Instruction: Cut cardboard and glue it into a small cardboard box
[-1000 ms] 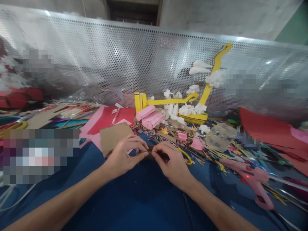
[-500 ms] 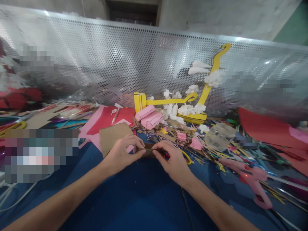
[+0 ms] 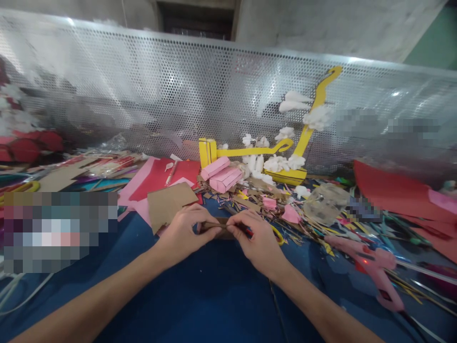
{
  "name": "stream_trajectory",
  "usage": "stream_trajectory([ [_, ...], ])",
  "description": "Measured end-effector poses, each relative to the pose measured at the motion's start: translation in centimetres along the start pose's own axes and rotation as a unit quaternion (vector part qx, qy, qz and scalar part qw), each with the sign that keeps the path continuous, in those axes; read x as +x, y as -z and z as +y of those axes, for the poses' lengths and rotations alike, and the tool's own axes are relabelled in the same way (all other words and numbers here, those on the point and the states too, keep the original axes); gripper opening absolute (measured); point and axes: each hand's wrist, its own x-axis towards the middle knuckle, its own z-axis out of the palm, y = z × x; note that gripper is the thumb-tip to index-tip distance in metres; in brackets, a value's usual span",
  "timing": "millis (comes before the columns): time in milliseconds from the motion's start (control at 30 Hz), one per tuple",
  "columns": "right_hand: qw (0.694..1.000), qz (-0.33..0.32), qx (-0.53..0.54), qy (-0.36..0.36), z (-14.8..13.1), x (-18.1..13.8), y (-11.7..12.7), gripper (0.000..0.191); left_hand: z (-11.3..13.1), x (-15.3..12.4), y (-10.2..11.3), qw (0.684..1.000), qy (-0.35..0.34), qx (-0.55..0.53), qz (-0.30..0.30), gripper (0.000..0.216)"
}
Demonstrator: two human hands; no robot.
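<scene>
Between my fingertips, just above the blue tabletop (image 3: 200, 295), is a small brown cardboard piece (image 3: 223, 234), partly hidden by the fingers. My left hand (image 3: 185, 233) pinches its left part between thumb and fingers. My right hand (image 3: 255, 240) pinches it close by on the right, the two thumbs almost touching. A larger brown cardboard sheet (image 3: 167, 202) lies beyond my left hand. Just past my right hand shows the yellow handle (image 3: 277, 235) of what look like scissors, mostly covered.
A pink glue gun (image 3: 371, 267) with a red light lies at the right. Behind the hands are pink folded-paper blocks (image 3: 225, 178), cardboard scraps (image 3: 250, 202) and yellow paper shapes with white tufts (image 3: 317, 117). Red paper (image 3: 396, 190) lies right; a perforated metal panel (image 3: 160, 95) stands behind.
My left fingers have shifted slightly right and down along the cardboard piece, which now shows more of its surface. My right hand keeps its pinch almost in place.
</scene>
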Motion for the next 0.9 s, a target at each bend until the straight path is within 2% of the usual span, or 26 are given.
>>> stream_trajectory([
  [233, 1.000, -0.008, 0.025, -0.014, 0.46, 0.11, -0.24, 0.010, 0.16, 0.20, 0.80, 0.999, 0.041, 0.011, 0.022, 0.009],
  [533, 1.000, 0.027, -0.001, 0.001, 0.18, -0.07, -0.18, 0.013, 0.25, 0.06, 0.67, 0.999, 0.035, 0.013, 0.023, 0.008],
  [900, 1.000, -0.008, 0.004, -0.013, 0.56, -0.07, -0.21, 0.009, 0.21, 0.14, 0.99, 0.998, 0.054, -0.014, 0.016, 0.009],
])
